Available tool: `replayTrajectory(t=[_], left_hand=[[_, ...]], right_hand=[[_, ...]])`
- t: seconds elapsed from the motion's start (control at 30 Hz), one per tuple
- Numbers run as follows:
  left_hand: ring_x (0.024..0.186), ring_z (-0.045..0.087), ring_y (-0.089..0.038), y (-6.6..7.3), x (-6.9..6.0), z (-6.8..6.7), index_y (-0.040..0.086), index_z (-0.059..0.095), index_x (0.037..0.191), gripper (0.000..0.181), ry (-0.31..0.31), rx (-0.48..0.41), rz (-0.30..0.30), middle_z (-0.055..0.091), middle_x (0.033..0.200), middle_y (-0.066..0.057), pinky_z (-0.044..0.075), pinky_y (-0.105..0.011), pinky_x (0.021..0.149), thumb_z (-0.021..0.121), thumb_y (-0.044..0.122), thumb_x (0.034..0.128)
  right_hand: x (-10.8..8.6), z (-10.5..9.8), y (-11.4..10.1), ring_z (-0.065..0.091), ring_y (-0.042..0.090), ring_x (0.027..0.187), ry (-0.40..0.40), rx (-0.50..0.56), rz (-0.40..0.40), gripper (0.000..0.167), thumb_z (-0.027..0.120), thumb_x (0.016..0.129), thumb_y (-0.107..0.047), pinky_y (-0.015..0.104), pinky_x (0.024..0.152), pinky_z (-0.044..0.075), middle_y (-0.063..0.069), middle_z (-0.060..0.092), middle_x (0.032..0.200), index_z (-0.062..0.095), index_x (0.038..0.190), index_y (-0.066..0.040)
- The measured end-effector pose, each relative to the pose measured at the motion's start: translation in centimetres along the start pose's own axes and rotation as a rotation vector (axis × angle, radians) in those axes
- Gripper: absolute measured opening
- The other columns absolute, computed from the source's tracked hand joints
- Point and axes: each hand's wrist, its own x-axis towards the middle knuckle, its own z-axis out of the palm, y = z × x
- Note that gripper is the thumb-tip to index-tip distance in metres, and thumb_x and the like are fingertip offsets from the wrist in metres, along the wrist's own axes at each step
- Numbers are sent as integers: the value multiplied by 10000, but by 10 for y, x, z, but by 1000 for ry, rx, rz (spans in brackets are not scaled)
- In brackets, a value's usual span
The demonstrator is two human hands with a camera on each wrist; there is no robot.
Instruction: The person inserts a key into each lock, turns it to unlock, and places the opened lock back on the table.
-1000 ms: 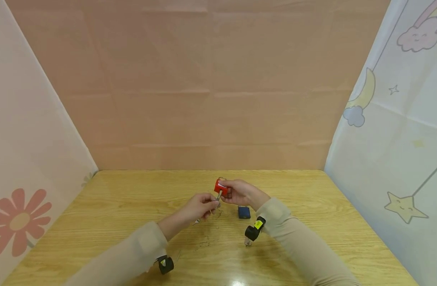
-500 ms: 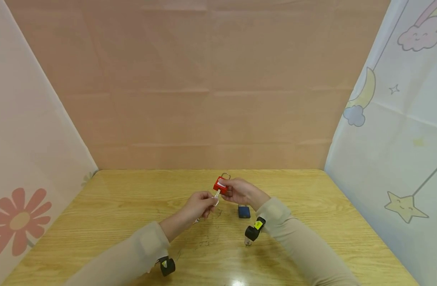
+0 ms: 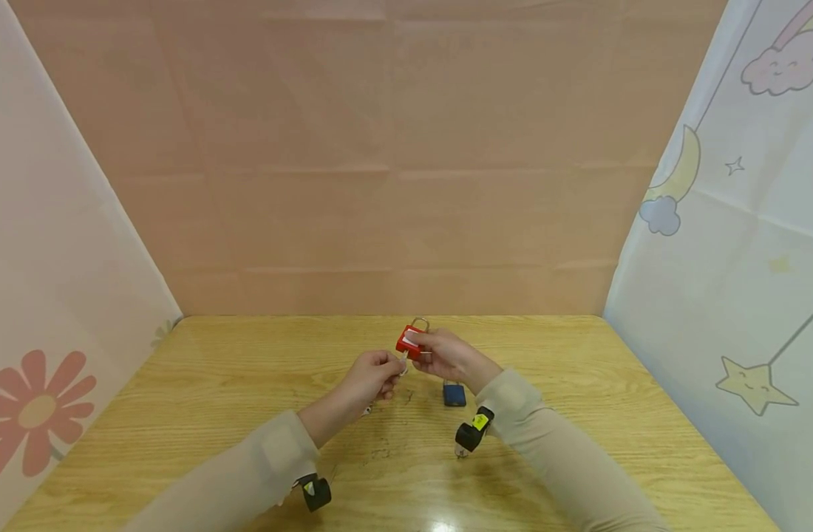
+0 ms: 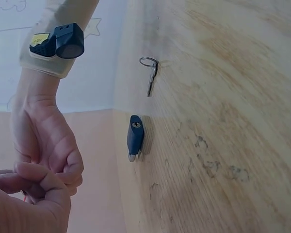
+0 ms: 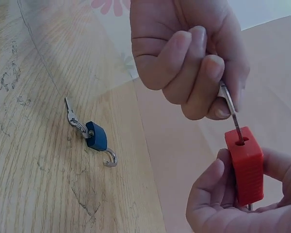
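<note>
My right hand (image 3: 449,353) holds a red padlock (image 5: 246,167) with a white label, its shackle pointing away and its keyhole end toward my left hand (image 3: 373,377). Between left thumb and fingers I pinch a silver key (image 5: 228,99), its tip at the keyhole and seemingly just inside it. A blue padlock (image 3: 454,394) lies below my right hand on the table. In the right wrist view, another blue padlock (image 5: 96,137) has its shackle open and a key (image 5: 72,115) in it; my left hand mostly hides this one in the head view.
A loose key on a ring (image 4: 152,75) lies on the wooden table (image 3: 546,443), near my right wrist. Dark scuff marks streak the table's middle. Printed cloth walls (image 3: 732,258) stand left and right, with a plain peach backdrop (image 3: 393,185) behind.
The red padlock has tipped so its shackle shows above it. My left hand has moved slightly up with the key, and less of the key shows between hand and padlock.
</note>
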Motion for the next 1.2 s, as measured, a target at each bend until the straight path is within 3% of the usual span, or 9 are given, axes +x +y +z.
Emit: replayTrajectory(t=[0.23, 0.5, 0.7, 0.87, 1.07, 1.2], left_hand=[[549, 362, -69, 1, 2, 0, 52, 518, 873, 156, 8, -91, -44, 457, 683, 18, 389, -208, 543, 530, 151, 993], [472, 345, -53, -5, -1, -5, 60, 621, 815, 387, -127, 7, -150, 480, 602, 44, 373, -203, 494, 468, 346, 1026], [499, 352, -66, -1, -5, -6, 35, 598, 884, 372, -179, 22, -91, 479, 630, 45, 381, -219, 529, 423, 320, 1045], [534, 347, -70, 3, -6, -4, 53, 552, 873, 344, -154, 17, -61, 447, 649, 41, 394, -226, 568, 369, 271, 1065], [528, 330, -70, 2, -3, -2, 89, 512, 829, 316, -104, 2, -52, 418, 642, 39, 387, -229, 579, 367, 238, 1066], [531, 334, -75, 2, -2, -3, 79, 523, 834, 317, -115, 23, -49, 424, 642, 35, 386, -236, 575, 391, 258, 1059]], right_hand=[[1, 3, 0, 571, 102, 788, -34, -30, -24, 453, 467, 1032, -197, 216, 742, 489, 52, 575, 1025, 354, 1356, 99], [-1, 3, -2, 555, 94, 790, -25, -40, -44, 426, 470, 1024, -161, 207, 735, 484, 37, 571, 985, 352, 1336, 104], [0, 4, -1, 554, 70, 727, -33, 2, -40, 352, 472, 1028, -201, 193, 705, 481, 5, 601, 927, 449, 1242, 78], [-1, 12, -1, 532, 79, 704, 14, 51, -47, 324, 478, 1026, -191, 194, 678, 474, 11, 587, 922, 458, 1222, 66], [-2, 21, 1, 542, 110, 802, -9, 87, -70, 450, 451, 1034, -166, 208, 718, 485, 62, 545, 1021, 301, 1368, 95], [-3, 21, 1, 535, 109, 797, -15, 84, -54, 430, 451, 1034, -171, 211, 713, 480, 57, 544, 1014, 317, 1349, 89]])
